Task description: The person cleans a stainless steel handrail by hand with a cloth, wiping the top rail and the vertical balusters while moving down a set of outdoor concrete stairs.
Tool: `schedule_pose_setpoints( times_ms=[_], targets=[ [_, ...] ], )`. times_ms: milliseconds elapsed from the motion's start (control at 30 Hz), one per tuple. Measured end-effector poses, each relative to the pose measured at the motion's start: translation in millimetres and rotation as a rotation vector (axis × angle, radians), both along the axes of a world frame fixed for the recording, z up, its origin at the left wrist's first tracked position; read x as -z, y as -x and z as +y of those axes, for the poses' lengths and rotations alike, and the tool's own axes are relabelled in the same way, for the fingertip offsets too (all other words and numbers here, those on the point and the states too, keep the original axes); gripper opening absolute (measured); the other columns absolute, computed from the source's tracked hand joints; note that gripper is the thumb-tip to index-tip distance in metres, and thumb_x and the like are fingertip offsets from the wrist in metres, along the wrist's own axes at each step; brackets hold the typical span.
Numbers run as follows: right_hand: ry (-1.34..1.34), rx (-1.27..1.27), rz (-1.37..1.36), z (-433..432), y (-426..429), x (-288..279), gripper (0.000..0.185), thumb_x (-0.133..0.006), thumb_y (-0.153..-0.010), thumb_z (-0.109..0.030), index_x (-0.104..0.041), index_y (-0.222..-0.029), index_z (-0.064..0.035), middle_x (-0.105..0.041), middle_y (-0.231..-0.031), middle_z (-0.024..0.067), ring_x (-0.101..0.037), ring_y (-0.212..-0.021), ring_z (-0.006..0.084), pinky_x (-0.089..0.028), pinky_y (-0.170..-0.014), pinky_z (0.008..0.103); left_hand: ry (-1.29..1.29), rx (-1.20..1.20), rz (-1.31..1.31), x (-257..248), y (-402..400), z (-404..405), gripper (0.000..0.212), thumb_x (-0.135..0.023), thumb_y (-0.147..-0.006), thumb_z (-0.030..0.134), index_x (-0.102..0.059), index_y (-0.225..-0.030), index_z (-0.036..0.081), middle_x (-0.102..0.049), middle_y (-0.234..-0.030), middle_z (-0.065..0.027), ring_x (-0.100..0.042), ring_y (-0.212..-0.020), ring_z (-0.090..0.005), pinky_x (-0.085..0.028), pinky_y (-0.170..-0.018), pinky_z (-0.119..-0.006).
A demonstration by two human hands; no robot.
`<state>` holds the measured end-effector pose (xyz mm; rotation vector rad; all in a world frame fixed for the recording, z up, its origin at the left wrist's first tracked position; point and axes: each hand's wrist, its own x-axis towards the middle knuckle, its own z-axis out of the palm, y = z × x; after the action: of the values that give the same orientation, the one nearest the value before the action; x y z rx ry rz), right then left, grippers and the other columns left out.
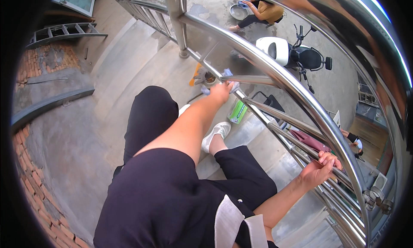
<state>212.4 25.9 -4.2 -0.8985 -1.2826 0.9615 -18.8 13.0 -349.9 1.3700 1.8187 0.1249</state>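
Note:
My left hand (222,91) holds a light blue cloth (234,86) around the lower rail of a stainless steel railing (258,61). Lower right, my right hand (322,170) has its fingers around one of the railing's metal bars. On the concrete beyond my left hand lie grey gloves (200,76) beside a small container (210,78) with brownish contents, and an orange item (195,74). A green and white package (237,111) stands near my shoe, close to the railing.
Concrete steps (138,51) lie beneath me. Beyond the railing are a white scooter (274,51), a seated person (267,13) with a metal basin (239,12), and another person (356,142). A metal ladder (66,31) and a brick edge (35,186) are at left.

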Motion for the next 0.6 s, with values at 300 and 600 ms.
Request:
schedule_pose_setpoints(
  times_ms=[300,600],
  targets=[
    [-0.013,0.006,-0.012,2,-6,2,0.008,-0.045,-0.091,-0.005,-0.048,-0.094,-0.0117,-0.038,-0.068,-0.0016,-0.037,-0.066,0.0102,-0.034,-0.066,0.0268,-0.21,-0.029,-0.189,-26,-43,-35,0.046,-0.04,-0.083,0.008,-0.041,-0.128,0.017,-0.027,-0.142,-0.0129,-0.049,-0.11,-0.0362,-0.042,-0.09,-0.043],
    [-0.009,-0.001,-0.004,3,-3,0,0.011,-0.045,-0.089,-0.003,-0.049,-0.091,-0.013,-0.038,-0.067,-0.0027,-0.038,-0.065,0.0094,-0.034,-0.065,0.0258,-0.047,-0.399,-0.218,-12,-8,-15,0.041,-0.04,-0.083,0.008,-0.044,-0.124,0.01,-0.044,-0.126,-0.0189,-0.051,-0.104,-0.0373,-0.042,-0.09,-0.043]
  ],
)
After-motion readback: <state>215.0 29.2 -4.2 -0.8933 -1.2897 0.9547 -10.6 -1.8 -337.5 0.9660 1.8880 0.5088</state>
